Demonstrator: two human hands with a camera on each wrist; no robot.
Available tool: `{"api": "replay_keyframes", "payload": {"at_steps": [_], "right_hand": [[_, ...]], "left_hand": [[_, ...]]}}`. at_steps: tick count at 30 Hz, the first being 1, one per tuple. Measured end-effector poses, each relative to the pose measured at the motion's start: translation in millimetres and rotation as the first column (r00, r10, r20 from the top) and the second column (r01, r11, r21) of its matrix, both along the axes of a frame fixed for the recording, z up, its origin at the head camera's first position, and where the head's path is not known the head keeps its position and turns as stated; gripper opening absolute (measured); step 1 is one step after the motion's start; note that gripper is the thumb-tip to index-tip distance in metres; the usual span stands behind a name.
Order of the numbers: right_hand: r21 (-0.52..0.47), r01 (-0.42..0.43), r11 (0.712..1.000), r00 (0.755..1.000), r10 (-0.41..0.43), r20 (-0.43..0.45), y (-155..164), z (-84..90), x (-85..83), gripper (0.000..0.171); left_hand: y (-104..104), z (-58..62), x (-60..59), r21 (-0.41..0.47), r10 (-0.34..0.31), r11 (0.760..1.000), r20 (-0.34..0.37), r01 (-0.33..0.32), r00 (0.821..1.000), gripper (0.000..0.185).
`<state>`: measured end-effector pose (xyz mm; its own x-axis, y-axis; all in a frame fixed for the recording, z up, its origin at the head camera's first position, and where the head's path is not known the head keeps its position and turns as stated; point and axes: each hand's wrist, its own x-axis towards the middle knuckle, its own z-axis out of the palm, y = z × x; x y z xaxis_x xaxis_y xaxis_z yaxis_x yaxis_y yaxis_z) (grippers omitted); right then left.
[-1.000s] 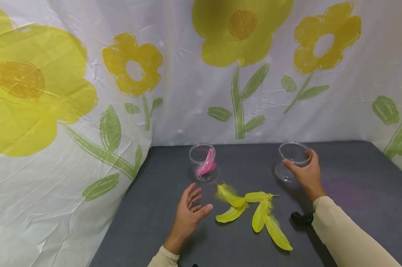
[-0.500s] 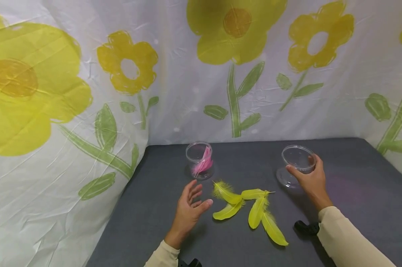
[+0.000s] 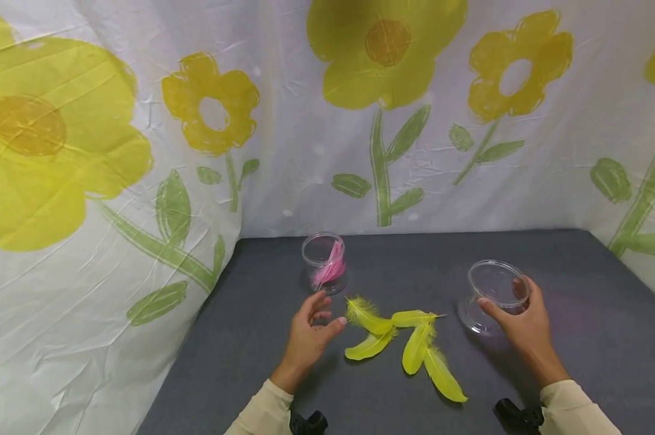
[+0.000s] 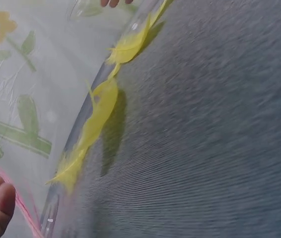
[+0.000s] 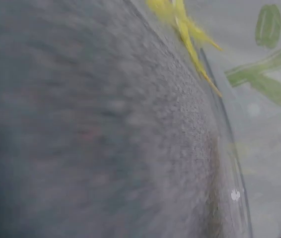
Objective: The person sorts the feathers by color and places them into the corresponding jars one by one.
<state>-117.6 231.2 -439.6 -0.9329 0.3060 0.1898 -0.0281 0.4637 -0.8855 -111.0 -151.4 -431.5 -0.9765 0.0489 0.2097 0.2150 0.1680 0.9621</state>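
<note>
**Clear plastic cup tilted in the right hand, yellow feathers beside it**

Clear plastic is showing in the right hand [image 3: 523, 329], whose fingers are curling round an empty cup [image 3: 496, 293] and holding it tilted at the right of the grey table [image 3: 588, 338]. Left of it, 5 yellow feathers [image 3: 409, 344] are lying fanned out on the cloth. The left hand [image 3: 308, 338] is hovering just left of the feathers, fingers loosely bent and gripping nothing. Farther back, a second clear cup [image 3: 323, 261] is standing upright, holding pink feathers [image 3: 330, 270]. A flower-printed sheet [image 3: 142, 151] is hanging behind and to the left.
</note>
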Motion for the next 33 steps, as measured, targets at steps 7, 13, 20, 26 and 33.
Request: {"api": "replay_keyframes", "payload": {"at_steps": [7, 13, 20, 26, 33], "right_hand": [[0.007, 0.005, 1.0, 1.0, -0.005, 0.013, -0.2, -0.1, 16.2, 0.099], [-0.009, 0.008, 1.0, 1.0, -0.008, 0.001, -0.5, -1.9, 22.5, 0.098], [0.012, -0.009, 1.0, 1.0, 0.009, -0.021, -0.3, -3.2, 27.4, 0.099], [0.004, -0.006, 1.0, 0.999, 0.006, -0.034, -2.1, -4.5, 28.3, 0.098], [-0.031, -0.004, 0.999, 0.999, 0.002, -0.044, -2.3, -4.2, 28.1, 0.098]], "left_hand": [[-1.7, 10.6, -20.1, -0.011, -0.001, 1.0, 0.01, 0.001, 1.0, 0.047], [-2.5, 1.0, -46.5, -0.032, 0.007, 0.999, 0.068, -0.005, 0.998, 0.036], [0.8, -24.2, -69.4, -0.047, -0.061, 0.997, 0.129, 0.068, 0.99, 0.037], [7.3, -38.6, -76.6, -0.095, -0.074, 0.991, 0.163, 0.09, 0.984, 0.032], [15.3, -39.1, -79.8, -0.175, -0.056, 0.981, 0.141, 0.081, 0.988, 0.031]]}}
